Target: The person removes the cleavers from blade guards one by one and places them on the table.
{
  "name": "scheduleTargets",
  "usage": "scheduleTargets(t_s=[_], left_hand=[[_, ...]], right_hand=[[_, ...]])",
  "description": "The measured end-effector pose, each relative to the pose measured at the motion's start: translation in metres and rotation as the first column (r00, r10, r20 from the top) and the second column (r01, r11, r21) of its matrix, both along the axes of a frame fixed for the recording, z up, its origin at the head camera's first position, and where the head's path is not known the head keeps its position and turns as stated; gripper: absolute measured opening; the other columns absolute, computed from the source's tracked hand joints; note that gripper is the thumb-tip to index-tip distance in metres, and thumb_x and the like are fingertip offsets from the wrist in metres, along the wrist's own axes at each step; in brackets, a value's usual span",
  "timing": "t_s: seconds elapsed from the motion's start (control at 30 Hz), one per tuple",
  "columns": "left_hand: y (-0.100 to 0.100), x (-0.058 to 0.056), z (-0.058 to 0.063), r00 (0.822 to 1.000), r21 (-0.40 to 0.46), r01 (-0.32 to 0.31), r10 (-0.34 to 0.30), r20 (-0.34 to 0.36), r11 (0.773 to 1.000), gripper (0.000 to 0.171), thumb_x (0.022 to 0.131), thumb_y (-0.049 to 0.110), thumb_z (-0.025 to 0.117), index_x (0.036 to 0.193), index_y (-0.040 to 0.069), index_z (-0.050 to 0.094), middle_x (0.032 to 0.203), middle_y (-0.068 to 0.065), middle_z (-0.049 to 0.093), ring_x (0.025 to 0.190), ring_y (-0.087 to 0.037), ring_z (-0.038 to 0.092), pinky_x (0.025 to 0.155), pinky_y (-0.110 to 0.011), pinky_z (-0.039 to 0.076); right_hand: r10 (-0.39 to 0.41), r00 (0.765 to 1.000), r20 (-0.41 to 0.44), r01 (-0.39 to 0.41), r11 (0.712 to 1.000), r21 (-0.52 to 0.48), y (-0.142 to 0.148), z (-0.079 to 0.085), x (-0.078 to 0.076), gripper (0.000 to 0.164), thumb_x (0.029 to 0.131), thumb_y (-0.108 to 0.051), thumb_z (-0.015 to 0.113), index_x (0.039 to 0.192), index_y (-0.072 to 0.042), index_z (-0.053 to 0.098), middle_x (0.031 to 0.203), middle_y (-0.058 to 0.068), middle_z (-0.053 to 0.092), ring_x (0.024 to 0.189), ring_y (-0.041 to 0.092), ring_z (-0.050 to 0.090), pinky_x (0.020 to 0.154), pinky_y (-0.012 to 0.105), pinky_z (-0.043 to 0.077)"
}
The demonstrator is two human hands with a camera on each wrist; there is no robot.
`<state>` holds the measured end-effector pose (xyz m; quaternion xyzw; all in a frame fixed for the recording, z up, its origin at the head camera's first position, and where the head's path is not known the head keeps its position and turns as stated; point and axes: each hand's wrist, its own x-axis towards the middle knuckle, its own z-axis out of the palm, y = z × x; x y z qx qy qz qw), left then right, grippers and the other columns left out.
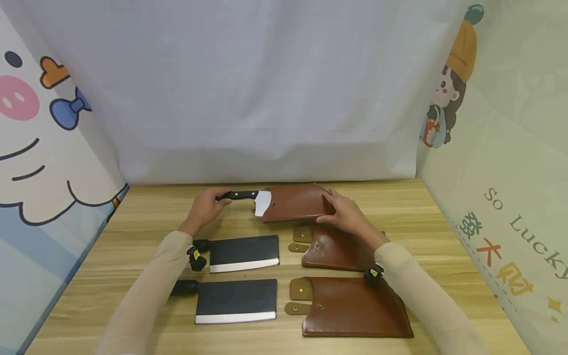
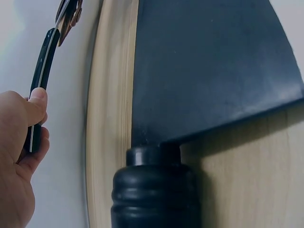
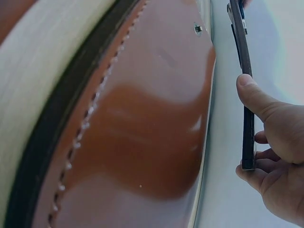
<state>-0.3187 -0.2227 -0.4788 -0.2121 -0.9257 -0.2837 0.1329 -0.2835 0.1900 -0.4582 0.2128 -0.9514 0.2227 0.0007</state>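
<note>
A cleaver (image 1: 263, 203) with a black riveted handle lies across the far part of the table, most of its blade inside a brown leather sheath (image 1: 295, 202). My left hand (image 1: 207, 209) pinches the handle's end between thumb and fingers. At the sheath's right end, my right hand (image 1: 348, 214) grips it, thumb on one face and fingers on the other in the right wrist view. A bright strip of blade shows between the handle and the sheath's mouth. In the left wrist view, the cleaver handle (image 2: 43, 64) is seen edge-on, raised off the table.
Two dark-bladed cleavers lie nearer on the left, one (image 1: 244, 252) behind the other (image 1: 236, 300), their handles partly under my left arm. Two brown sheaths with tan snap straps, the middle one (image 1: 339, 249) and the nearest (image 1: 355, 308), lie right, partly under my right arm.
</note>
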Motion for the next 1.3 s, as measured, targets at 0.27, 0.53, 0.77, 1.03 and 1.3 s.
scheduleTargets(t_s=[0.27, 0.53, 0.77, 1.03, 1.3], left_hand=[[-0.006, 0.001, -0.002, 0.999, -0.024, -0.025, 0.024, -0.038, 0.999, 0.033, 0.093, 0.01, 0.076, 0.123, -0.004, 0.072, 0.117, -0.023, 0.072, 0.103, -0.041, 0.07, 0.088, -0.057, 0.053], [-0.015, 0.007, 0.002, 0.999, -0.01, -0.02, 0.02, -0.034, 1.0, 0.033, 0.093, 0.008, 0.075, 0.122, -0.006, 0.071, 0.118, -0.025, 0.071, 0.105, -0.043, 0.069, 0.09, -0.058, 0.053], [-0.026, 0.01, 0.001, 0.999, -0.016, -0.037, 0.036, -0.038, 0.999, 0.032, 0.092, 0.008, 0.076, 0.12, -0.006, 0.072, 0.117, -0.026, 0.071, 0.106, -0.045, 0.068, 0.091, -0.059, 0.052], [-0.034, 0.011, 0.002, 0.997, -0.029, -0.051, 0.049, -0.057, 0.998, 0.031, 0.092, 0.008, 0.076, 0.119, -0.005, 0.072, 0.115, -0.026, 0.072, 0.103, -0.046, 0.069, 0.088, -0.06, 0.052], [-0.04, 0.015, 0.004, 0.997, -0.027, -0.082, 0.082, -0.012, 0.996, 0.031, 0.094, 0.008, 0.074, 0.123, -0.003, 0.072, 0.116, -0.026, 0.072, 0.082, -0.039, 0.067, 0.075, -0.053, 0.051]], right_hand=[[-0.001, 1.0, -0.007, 0.001, 1.0, 0.014, 0.006, 0.001, 0.001, 0.091, 0.087, -0.035, 0.083, 0.155, 0.004, 0.036, 0.159, 0.034, 0.03, 0.141, 0.051, 0.04, 0.112, 0.061, 0.037], [-0.01, 1.0, -0.01, 0.01, 1.0, 0.019, 0.012, 0.002, 0.004, 0.091, 0.088, -0.036, 0.083, 0.155, 0.005, 0.037, 0.158, 0.035, 0.031, 0.141, 0.052, 0.039, 0.113, 0.062, 0.036], [-0.02, 1.0, -0.022, 0.02, 1.0, 0.014, 0.018, 0.003, 0.008, 0.089, 0.087, -0.033, 0.083, 0.154, 0.006, 0.038, 0.157, 0.035, 0.032, 0.141, 0.053, 0.039, 0.112, 0.063, 0.035], [-0.024, 1.0, -0.02, 0.024, 1.0, 0.004, 0.024, 0.002, 0.011, 0.09, 0.088, -0.034, 0.083, 0.154, 0.006, 0.038, 0.157, 0.035, 0.032, 0.141, 0.052, 0.038, 0.112, 0.063, 0.035], [-0.024, 0.999, -0.044, 0.024, 1.0, -0.013, 0.03, -0.001, 0.012, 0.091, 0.088, -0.035, 0.082, 0.153, 0.009, 0.037, 0.156, 0.037, 0.033, 0.139, 0.054, 0.04, 0.111, 0.063, 0.036]])
